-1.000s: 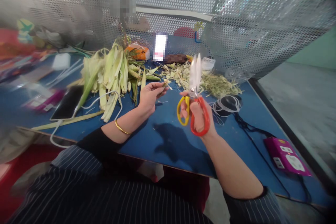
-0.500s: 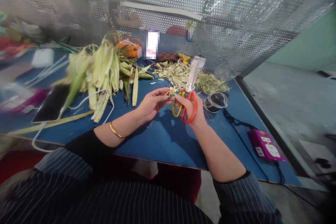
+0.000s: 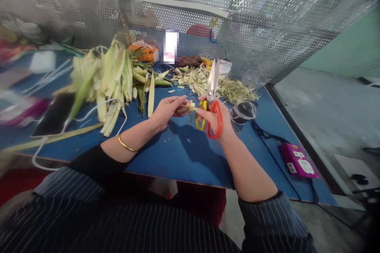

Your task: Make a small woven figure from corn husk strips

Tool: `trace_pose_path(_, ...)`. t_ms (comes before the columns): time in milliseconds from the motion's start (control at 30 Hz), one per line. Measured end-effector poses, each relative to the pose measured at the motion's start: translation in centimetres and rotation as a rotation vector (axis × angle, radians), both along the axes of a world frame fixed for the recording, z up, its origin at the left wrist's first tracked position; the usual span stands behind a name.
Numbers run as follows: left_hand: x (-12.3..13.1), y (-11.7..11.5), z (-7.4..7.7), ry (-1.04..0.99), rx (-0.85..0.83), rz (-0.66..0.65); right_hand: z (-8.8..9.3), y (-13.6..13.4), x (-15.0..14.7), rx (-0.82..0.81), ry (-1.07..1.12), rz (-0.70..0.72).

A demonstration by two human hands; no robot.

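Between the fingertips of my left hand (image 3: 168, 111) is a small pale piece of husk (image 3: 190, 106), with a thin strip hanging below it. My right hand (image 3: 218, 120) has its fingers through the red and yellow handles of a pair of scissors (image 3: 213, 87). The blades point up and away, slightly parted. The right thumb and fingertips are close to the small piece; whether they pinch it is hard to tell. Behind the hands lies a heap of pale husk scraps (image 3: 197, 81).
Long green husks (image 3: 114, 75) lie at the left, beside a phone (image 3: 53, 116) with a white cable. A spool of thread (image 3: 244, 111) and a purple power box (image 3: 298, 161) are at the right of the blue table (image 3: 184, 158). A perforated metal screen stands behind.
The scissor blades have parted slightly and swung a little to the left. My left hand has shifted left, and the small piece shows more between the hands.
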State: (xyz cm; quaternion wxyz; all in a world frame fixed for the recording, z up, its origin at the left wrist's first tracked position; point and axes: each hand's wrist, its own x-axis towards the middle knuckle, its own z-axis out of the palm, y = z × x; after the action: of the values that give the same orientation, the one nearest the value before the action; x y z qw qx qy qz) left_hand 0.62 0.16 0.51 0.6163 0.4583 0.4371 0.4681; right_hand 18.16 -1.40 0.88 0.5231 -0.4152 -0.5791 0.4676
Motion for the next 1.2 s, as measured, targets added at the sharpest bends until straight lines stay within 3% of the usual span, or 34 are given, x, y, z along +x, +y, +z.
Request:
trace_pose_path(133, -0.5, -0.1, 0.4, 0.100, 0.021, -0.165, 0.3, -0.3, -0.2, 0.001, -0.051, 0.027)
trace_pose_path(233, -0.5, -0.2, 0.4, 0.139, 0.063, -0.195, 0.5, -0.5, -0.4, 0.009, -0.078, 0.023)
trace_pose_path(433, -1.3, 0.7, 0.8, 0.112, 0.111, -0.007, 0.6, -0.1, 0.5, 0.066, -0.169, -0.185)
trace_pose_path(567, -2.9, 1.8, 1.4, 0.027, 0.106, 0.076, 0.7, 0.6, 2.4, 0.112, -0.470, -0.057)
trace_pose_path(700, -4.2, 2.6, 1.9, -0.061, 0.077, 0.211, 0.8, 1.1, 3.6, 0.225, -0.762, -0.044)
trace_pose_path(800, -4.7, 2.8, 2.2, -0.084, 0.075, 0.278, 0.9, 1.1, 3.3, 0.209, -0.865, 0.008)
trace_pose_path(1200, -3.6, 2.4, 2.0, 0.049, 0.222, 0.198, 0.9, 0.6, 1.9, 0.178, -0.820, -0.002)
